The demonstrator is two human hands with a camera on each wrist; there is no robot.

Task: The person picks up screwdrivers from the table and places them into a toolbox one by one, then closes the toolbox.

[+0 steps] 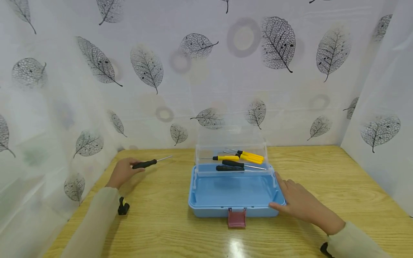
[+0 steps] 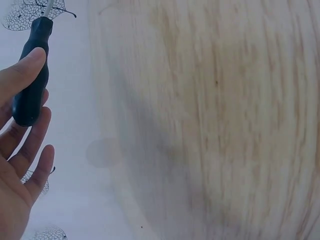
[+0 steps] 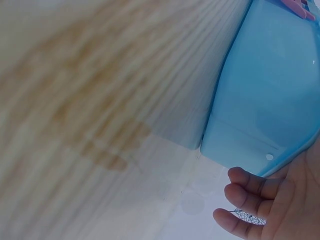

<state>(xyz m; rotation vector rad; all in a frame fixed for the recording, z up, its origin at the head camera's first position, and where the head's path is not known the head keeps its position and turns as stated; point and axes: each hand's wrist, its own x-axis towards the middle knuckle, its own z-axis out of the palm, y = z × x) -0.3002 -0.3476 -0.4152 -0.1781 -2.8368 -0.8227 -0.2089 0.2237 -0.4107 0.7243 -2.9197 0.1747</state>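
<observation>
My left hand [image 1: 124, 172] is at the left side of the table and pinches the black handle of a screwdriver [image 1: 145, 164] between thumb and fingers. The metal shaft points right, towards the back. In the left wrist view the thumb lies along the screwdriver handle [image 2: 32, 82]. A light blue toolbox [image 1: 233, 212] stands open at the centre, its floor bare. My right hand [image 1: 300, 201] rests against its right side, thumb at the front corner and index finger along the side. In the right wrist view, three loosely bent fingers hang beside the toolbox wall [image 3: 265, 90].
Several yellow-handled screwdrivers [image 1: 229, 158] and black-handled screwdrivers [image 1: 229, 168] lie at the back of the box by its clear raised lid [image 1: 230, 138]. A pink latch [image 1: 237, 219] hangs at the front. Leaf-patterned sheeting [image 1: 226, 89] surrounds the wooden table [image 1: 161, 222].
</observation>
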